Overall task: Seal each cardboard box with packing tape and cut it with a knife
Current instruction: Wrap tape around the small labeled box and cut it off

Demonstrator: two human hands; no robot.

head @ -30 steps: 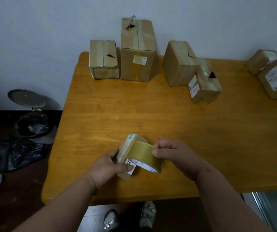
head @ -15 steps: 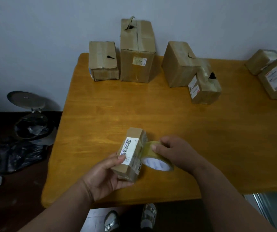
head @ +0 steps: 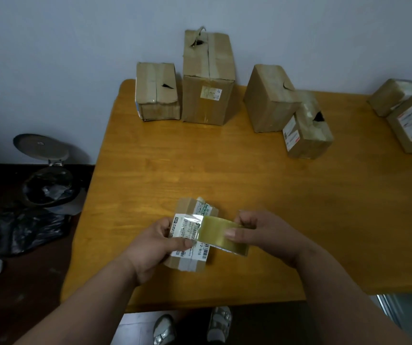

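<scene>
Since half a second ago the small box (head: pixel 192 235) has been turned so its white labelled face looks up, and the tape roll (head: pixel 224 236) has come over its right part, with a short clear strip of tape now lying across the label.

The small box sits at the near edge of the wooden table (head: pixel 249 185), a little left of the middle. Its long axis runs near to far, leaning slightly to the right at the far end. The left hand (head: pixel 155 247) grips it from the left, thumb curled onto the label and pressing on the tape strip. The right hand (head: pixel 262 235) holds the tape roll, thumb on its outer band and fingers curled over the far side. The roll stands on edge, its axis running roughly near to far, and its tape leads left onto the box.

Along the far edge stand a low box (head: pixel 156 90), a tall box (head: pixel 208 75) touching it, and a tilted box (head: pixel 269 98) with a torn box (head: pixel 308 130) just beside it. Two more boxes (head: pixel 408 115) are at the far right. A pedal bin (head: pixel 48 180) with its lid up stands on the floor to the left.
</scene>
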